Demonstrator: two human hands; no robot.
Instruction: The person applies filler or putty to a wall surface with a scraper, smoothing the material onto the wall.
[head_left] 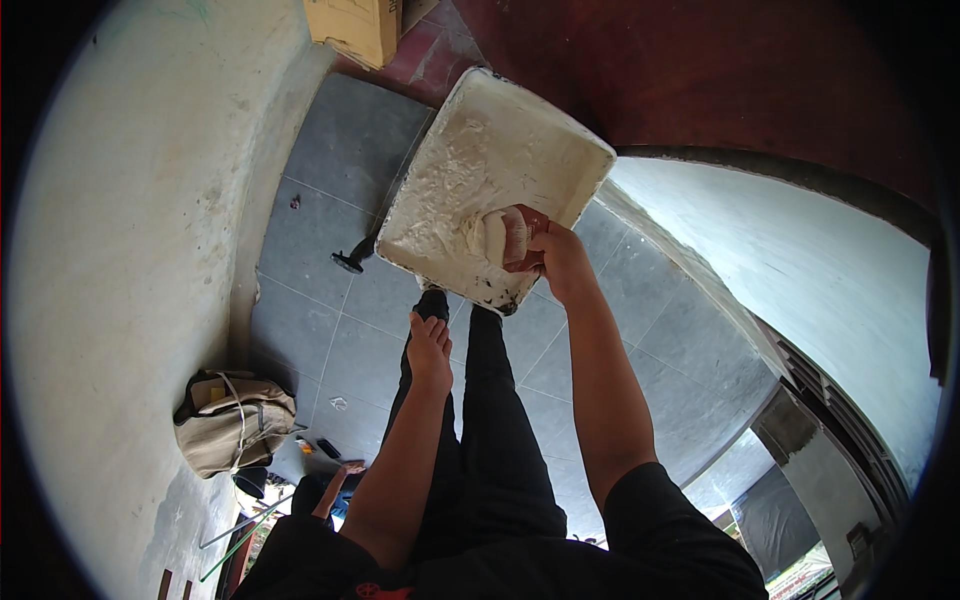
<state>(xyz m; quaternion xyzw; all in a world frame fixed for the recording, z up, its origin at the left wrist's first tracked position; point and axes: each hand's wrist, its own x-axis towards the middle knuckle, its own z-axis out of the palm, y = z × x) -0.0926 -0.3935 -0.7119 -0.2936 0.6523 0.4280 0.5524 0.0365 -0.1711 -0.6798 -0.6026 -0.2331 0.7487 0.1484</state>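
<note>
A wide, shallow white tub (583, 158), its rim stained dark in places, lies in front of me. Thick white paste (440, 175) is smeared over its bottom and walls. At the tub's near right side, my right hand (556, 255) is closed around a flat reddish-brown scraper (516, 240), whose left edge carries white paste and meets the paste in the tub. My left hand (430, 350) hangs nearer to me over my left leg, fingers stretched out and holding nothing. It is apart from the tub.
Under the tub's left corner a black foot (347, 262) sticks out over grey floor tiles (340, 150). A cardboard box (355, 28) stands at the far left. By the left wall is a beige bag (235, 422). Another person's hand (352, 467) shows at lower left.
</note>
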